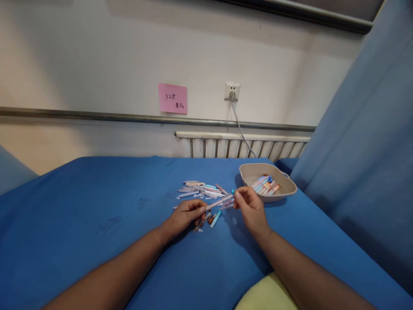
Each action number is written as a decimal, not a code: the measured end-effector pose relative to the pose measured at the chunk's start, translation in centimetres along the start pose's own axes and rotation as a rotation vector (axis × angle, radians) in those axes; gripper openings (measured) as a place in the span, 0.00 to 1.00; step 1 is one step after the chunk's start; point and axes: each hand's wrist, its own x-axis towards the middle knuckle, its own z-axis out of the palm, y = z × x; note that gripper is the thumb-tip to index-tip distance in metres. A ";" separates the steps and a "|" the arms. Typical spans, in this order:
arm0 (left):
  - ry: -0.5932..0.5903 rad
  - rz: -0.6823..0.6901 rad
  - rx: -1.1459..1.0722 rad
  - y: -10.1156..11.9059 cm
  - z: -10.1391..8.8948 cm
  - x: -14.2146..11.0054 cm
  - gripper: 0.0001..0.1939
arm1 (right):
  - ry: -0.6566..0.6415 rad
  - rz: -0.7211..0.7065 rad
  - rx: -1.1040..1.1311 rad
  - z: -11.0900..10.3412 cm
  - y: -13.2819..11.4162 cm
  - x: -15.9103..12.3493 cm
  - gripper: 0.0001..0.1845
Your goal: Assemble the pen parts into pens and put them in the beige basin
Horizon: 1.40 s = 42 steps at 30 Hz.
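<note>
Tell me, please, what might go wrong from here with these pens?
The slim pen in the left hand could slip and drop among the loose pens below. The small pale piece near that hand might get brushed aside and lost. The basin of pens sits near the blue surface's right edge, so a knock might tip it off.

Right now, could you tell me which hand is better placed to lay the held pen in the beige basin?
Probably the right hand: it is nearer the beige basin, its fingers by the basin-side end of the held pen. The left hand grips the other end, farther away.
</note>
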 end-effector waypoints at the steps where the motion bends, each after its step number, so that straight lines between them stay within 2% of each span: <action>1: 0.000 0.000 0.000 0.0 0.0 0.0 0.14 | -0.007 0.009 -0.002 0.0 0.2 0.0 0.10; 9: -0.025 -0.024 -0.030 -0.3 0.0 0.0 0.15 | -0.066 0.059 0.022 -0.1 0.6 0.3 0.11; 29: -0.045 -0.034 -0.030 -0.7 0.0 0.2 0.15 | 0.087 0.027 0.083 0.2 0.1 0.4 0.10; 42: 0.023 -0.023 -0.046 -1.1 -0.3 0.3 0.14 | 0.102 0.040 0.131 -0.1 -0.3 0.4 0.10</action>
